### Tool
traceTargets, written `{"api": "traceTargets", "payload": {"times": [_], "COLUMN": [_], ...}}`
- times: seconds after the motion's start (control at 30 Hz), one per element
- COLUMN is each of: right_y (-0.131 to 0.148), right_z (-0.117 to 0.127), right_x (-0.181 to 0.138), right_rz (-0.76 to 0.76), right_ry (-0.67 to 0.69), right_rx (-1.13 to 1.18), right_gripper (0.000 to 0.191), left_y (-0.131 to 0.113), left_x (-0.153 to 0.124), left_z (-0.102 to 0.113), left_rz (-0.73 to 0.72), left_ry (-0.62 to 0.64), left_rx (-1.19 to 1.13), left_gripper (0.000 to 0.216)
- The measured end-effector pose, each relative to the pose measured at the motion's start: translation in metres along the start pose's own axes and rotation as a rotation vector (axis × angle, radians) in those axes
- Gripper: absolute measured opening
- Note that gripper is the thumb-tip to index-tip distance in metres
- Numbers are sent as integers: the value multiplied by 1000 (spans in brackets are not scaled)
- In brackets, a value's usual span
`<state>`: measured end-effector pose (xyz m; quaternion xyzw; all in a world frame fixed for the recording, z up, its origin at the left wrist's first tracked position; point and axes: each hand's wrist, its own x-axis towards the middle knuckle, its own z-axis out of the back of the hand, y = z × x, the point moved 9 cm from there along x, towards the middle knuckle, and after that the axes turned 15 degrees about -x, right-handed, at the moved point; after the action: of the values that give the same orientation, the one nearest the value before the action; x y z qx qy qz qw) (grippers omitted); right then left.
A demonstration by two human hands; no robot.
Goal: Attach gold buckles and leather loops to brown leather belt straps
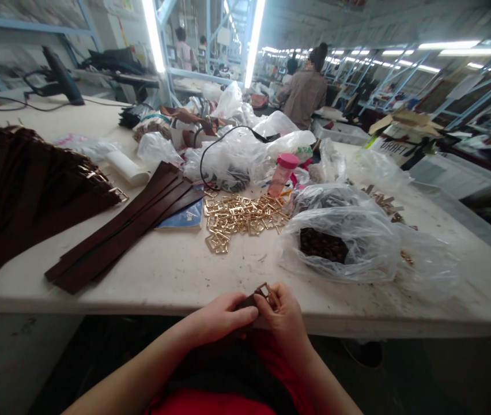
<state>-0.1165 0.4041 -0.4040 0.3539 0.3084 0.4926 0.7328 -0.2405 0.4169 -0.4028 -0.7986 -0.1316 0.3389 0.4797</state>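
Close to the table's front edge my two hands meet over the end of a dark brown leather strap (250, 301). My left hand (223, 316) is closed around the strap, thumb lying on top; the rest of the strap is hidden below. A gold buckle (264, 290) sits at the strap's end, pinched by the fingers of my right hand (284, 314). Whether the strap passes through the buckle is too small to tell. Beyond my hands lies a heap of loose gold buckles (245, 214). An open clear plastic bag (366, 242) holds small dark brown pieces (323, 245).
Several brown straps (120, 230) lie partly on a blue booklet (180, 216). At far left is a large pile of straps with buckles (33, 190). A pink-lidded bottle (283, 176), a white roll (127, 167) and crumpled plastic bags (237, 153) stand behind. A person (305, 95) is further back.
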Motion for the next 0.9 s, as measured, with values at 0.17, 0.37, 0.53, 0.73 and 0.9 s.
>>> {"api": "traceTargets", "payload": {"times": [0.17,0.37,0.53,0.73,0.9], "right_y": [-8,-1,4,-5,-12], "right_z": [-33,-36,-17,-23,-26], "right_x": [-10,-13,-5,-8,-10], "right_rz": [-187,-56,54,104,77], "right_ry": [247,298,150,155,154], "right_rx": [617,500,241,77,79], "right_gripper": [35,28,21,18,19], "left_y": [2,-5,6,21,31], "left_x": [5,5,5,6,13], "left_z": [-2,-9,-11,7,8], "left_rz": [8,-33,28,22,35], "left_ry": [-6,54,96,-9,-23], "left_rx": [-53,-133,-354,-320,-271], "left_gripper": [23,23,30,42,43]}}
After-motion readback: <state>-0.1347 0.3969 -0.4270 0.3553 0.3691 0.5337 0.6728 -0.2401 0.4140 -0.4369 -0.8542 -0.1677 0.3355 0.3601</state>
